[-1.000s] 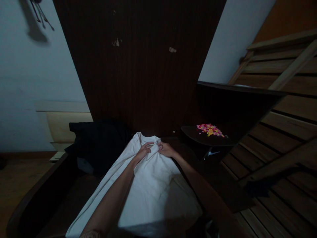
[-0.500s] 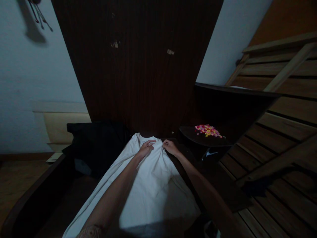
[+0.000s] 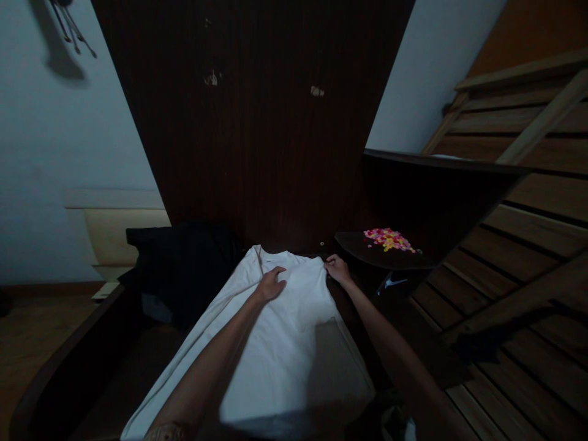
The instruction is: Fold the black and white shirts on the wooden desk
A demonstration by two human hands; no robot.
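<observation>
A white long-sleeved shirt (image 3: 280, 343) lies spread out in front of me, its neckline at the far end and one sleeve running down along its left side. My left hand (image 3: 272, 285) rests on the upper chest of the shirt just below the collar, fingers laid out flat. At the far right shoulder, my right hand (image 3: 337, 268) has its fingers pinched together on the edge of the cloth. The shadow of my body darkens the lower right of the shirt.
Black cloth (image 3: 184, 269) is heaped left of the shirt. A tall dark wooden panel (image 3: 257, 135) rises behind it. Small pink and yellow pieces lie on a rounded dark shelf (image 3: 353, 245) at the right. Farther right stands a slatted wooden frame (image 3: 533, 239).
My right hand has moved right, from near the collar to the shoulder, and the cloth there is now spread wider and smoother. My left hand has shifted slightly down and flattened.
</observation>
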